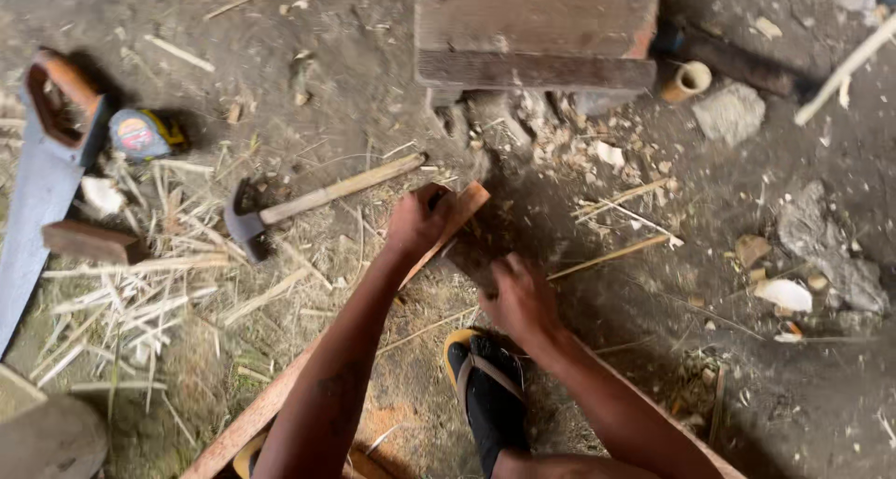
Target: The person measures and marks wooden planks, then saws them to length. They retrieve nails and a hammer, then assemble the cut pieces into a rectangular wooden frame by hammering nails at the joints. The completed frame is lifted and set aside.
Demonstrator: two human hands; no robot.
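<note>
Dirt ground (355,96); left hand (417,221) grips wood slat (280,395), axis lower-left to upper-right.

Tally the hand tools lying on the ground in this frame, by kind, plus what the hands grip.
Hammer: 1
Handsaw: 1
Tape measure: 1
Wooden strip, gripped by the left hand: 1
Blurred item in the right hand, kind unclear: 1
Total: 5

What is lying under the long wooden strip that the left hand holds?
Under the wooden strip lies bare dirt ground with dry straw bits. The left hand grips its far end, hiding that part. Its near end passes beneath the person's arm, so what is below there cannot be seen.
</note>
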